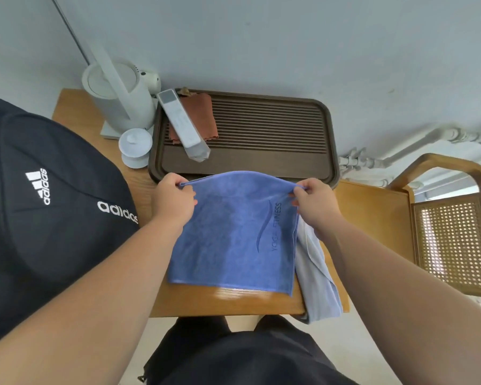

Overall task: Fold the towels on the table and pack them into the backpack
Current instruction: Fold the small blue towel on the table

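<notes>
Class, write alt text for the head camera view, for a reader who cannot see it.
A person's left hand and right hand pinch the raised far corners of a blue terry towel on a light wooden table. A pale grey towel lies at its right edge, a black fabric backpack on the left.

From here the backpack (53, 218) runs off the left edge, so I cannot see its opening. The blue towel (228, 234) covers most of the pale towel (317, 273) and the tray's (261, 159) near rim. Its raised edge partly hides the fingers (188, 193) of my view's left hand (172, 202) and right hand (318, 202). A small brownish thing (185, 91) at the tray's far corner is too small to tell. The right edge cuts the chair (456, 245).
</notes>
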A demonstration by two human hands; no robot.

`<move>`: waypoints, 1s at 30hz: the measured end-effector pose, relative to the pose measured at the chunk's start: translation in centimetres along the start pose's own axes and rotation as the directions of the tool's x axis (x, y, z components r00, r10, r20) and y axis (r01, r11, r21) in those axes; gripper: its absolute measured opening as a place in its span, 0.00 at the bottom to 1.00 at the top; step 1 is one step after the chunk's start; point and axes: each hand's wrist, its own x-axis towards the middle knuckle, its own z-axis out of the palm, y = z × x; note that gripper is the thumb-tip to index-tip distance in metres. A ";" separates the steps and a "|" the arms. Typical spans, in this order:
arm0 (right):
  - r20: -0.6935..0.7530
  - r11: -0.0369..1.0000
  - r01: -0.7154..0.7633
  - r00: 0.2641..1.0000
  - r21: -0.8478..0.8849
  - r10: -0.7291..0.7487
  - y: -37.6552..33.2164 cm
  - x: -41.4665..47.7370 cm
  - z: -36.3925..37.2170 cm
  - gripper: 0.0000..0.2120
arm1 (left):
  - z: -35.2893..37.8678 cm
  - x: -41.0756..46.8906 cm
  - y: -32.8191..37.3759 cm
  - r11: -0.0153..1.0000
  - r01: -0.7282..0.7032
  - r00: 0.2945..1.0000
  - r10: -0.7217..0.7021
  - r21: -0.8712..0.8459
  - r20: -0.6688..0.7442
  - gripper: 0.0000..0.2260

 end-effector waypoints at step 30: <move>0.244 0.636 0.252 0.964 -0.730 -0.102 10.3 -10.6 4.5 0.18 | -3.1 -6.4 -14.2 0.704 -0.228 0.974 0.158 0.673 0.165 0.19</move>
